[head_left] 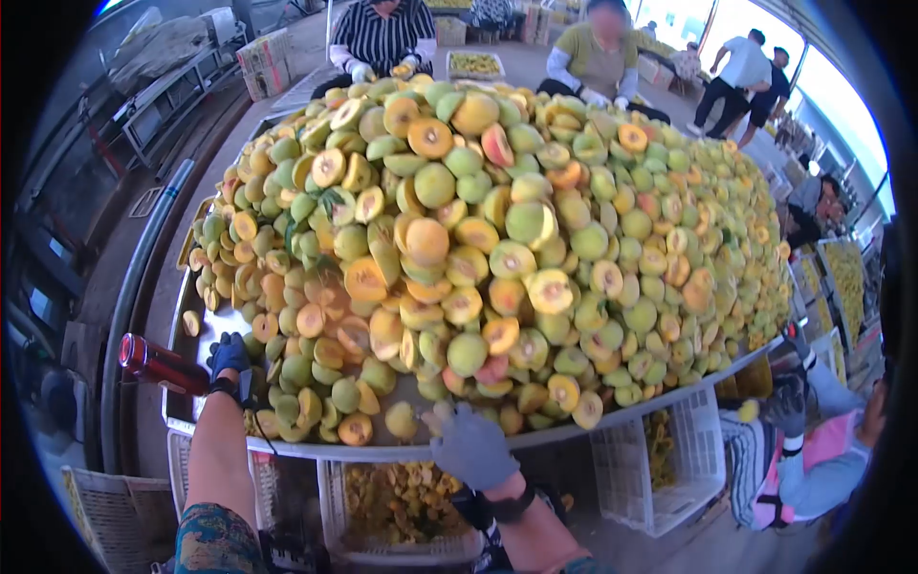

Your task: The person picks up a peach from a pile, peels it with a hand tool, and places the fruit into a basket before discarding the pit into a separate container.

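A large heap of whole and halved peaches [426,239], green-skinned with yellow flesh, covers a metal table [182,407]. My left hand [228,356], in a dark blue glove, is at the table's left end beside a dark red bottle [161,364]. Its fingers look bunched; whatever they hold, if anything, is hidden. My right hand [473,448], in a grey glove, reaches over the front edge with fingers closed around a blurred peach half [439,418]. A loose peach [402,419] lies just left of that hand.
Below the table edge are a white crate [330,512] with yellow pieces and another crate [712,450] to the right. A co-worker in pink [798,459] sits at right. Two people [382,38] [598,53] work across the heap. Metal pipes [143,249] run along the left.
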`<state>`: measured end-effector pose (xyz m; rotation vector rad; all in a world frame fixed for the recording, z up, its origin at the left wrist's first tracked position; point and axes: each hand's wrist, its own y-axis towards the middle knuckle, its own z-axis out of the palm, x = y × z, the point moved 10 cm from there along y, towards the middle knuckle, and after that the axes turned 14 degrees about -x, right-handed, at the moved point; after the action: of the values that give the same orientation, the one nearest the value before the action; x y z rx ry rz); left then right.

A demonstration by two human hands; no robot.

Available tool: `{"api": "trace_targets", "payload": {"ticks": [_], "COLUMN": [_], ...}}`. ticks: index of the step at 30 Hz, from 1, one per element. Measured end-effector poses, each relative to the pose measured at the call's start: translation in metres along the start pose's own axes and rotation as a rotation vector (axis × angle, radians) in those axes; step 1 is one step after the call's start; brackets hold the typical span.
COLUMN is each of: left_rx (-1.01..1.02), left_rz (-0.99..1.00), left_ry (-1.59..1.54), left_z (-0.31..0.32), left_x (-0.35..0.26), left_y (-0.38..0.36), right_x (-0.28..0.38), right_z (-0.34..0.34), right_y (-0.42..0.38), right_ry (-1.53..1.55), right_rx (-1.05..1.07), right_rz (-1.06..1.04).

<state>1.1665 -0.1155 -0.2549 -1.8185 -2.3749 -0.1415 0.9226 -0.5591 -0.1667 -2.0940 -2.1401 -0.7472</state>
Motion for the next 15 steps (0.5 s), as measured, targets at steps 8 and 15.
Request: {"api": "trace_targets", "payload": {"ticks": [8,15], "left_rx": [0.008,0.017], "left_rz": [0.042,-0.130], "left_ry": [-0.326,-1.221], "left_z": [0.010,-0.061], "left_x": [-0.046,-0.052], "left_y": [-0.042,-0.116], "right_x": [-0.007,0.004], "right_z": [0.008,0.006], "right_y": [-0.003,-0.002], "right_ry": [0.204,0.208], "right_rx": [-0.049,-0.120], "right_rz": [0.043,-0.001]}}
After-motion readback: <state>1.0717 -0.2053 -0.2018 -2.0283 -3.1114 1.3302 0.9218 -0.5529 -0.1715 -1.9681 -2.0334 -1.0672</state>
